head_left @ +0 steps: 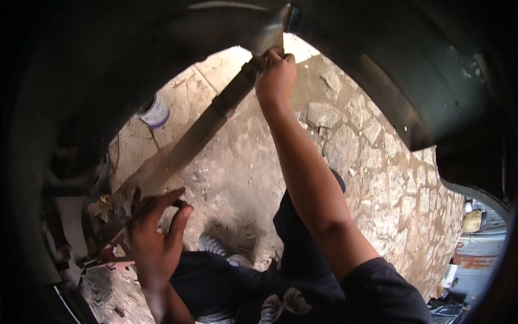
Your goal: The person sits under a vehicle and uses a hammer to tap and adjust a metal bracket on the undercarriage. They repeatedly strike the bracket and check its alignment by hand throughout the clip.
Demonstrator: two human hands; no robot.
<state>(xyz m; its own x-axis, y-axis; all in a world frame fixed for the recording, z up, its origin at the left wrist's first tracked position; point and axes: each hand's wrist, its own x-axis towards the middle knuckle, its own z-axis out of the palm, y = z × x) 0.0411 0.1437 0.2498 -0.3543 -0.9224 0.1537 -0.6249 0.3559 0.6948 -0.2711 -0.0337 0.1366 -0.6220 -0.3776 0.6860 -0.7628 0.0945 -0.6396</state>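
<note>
I see my right hand (275,74) clenched on the long metal bar's (189,143) upper end; left hand (154,229) spread loose near its shadow-hidden lower end.

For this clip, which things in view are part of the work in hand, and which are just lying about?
In hand:
- long rusty metal bar, running under the dark curved body above
- right hand, gripping the bar's upper end
- left hand, fingers spread at its lower end

Lying about:
- white tub on the stone paving
- red metal part by the lower end
</note>
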